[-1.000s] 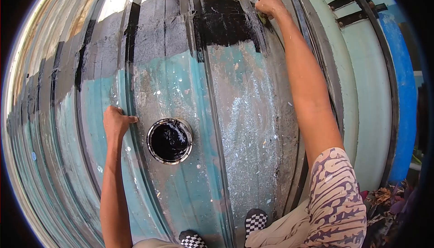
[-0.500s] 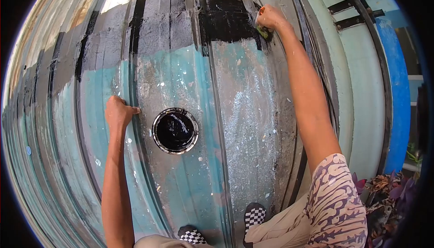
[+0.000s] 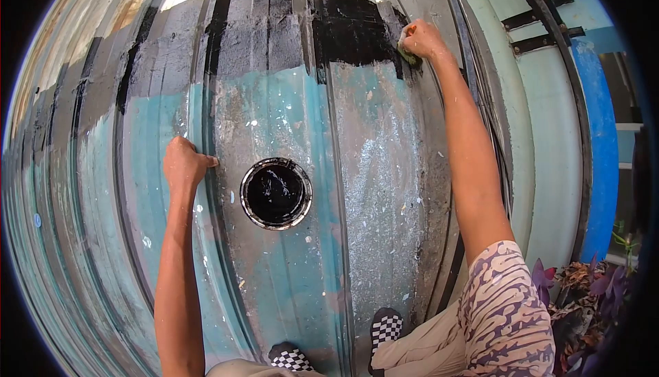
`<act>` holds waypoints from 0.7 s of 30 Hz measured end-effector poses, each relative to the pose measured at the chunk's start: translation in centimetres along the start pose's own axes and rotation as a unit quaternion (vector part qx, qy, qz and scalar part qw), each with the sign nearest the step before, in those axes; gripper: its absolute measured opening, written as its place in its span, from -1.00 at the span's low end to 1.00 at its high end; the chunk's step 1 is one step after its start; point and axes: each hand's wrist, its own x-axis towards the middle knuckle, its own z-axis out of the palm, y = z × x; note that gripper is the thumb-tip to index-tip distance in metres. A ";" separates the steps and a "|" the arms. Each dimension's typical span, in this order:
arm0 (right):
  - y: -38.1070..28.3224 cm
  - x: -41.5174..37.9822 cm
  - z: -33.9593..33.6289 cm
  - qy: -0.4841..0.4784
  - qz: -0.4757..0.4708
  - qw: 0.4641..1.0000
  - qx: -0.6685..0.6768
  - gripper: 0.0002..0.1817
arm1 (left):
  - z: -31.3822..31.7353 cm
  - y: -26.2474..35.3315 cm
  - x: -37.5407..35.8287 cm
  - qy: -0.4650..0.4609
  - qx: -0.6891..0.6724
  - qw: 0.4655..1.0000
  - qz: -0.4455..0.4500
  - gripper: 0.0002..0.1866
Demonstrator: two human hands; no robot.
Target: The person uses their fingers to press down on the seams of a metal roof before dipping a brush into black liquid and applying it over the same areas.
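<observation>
Right hand is gripping brush (?) beyond can; left hand resting curled beside it, hold unclear; even strokes advisable.

purple-leaved plant, lower right | brown leaves beside it | blue panel, right | black brackets, upper right

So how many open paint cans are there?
1: the round paint can stands on the ribbed sheeting, right of the left hand. Others could be outside the view.
</observation>
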 end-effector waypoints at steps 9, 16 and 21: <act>-1.9 5.2 -0.8 -0.208 -0.054 0.977 -0.005 -0.81 | -0.3 0.5 0.1 -0.051 0.018 0.997 -0.050 -0.60; 0.1 5.0 1.5 0.006 -0.146 0.988 -0.049 -0.82 | -0.6 0.8 0.1 -0.058 0.016 0.996 -0.061 -0.59; 0.2 1.6 0.1 0.034 -0.018 0.999 0.001 -0.83 | -0.1 0.3 0.2 -0.043 0.025 0.998 -0.050 -0.57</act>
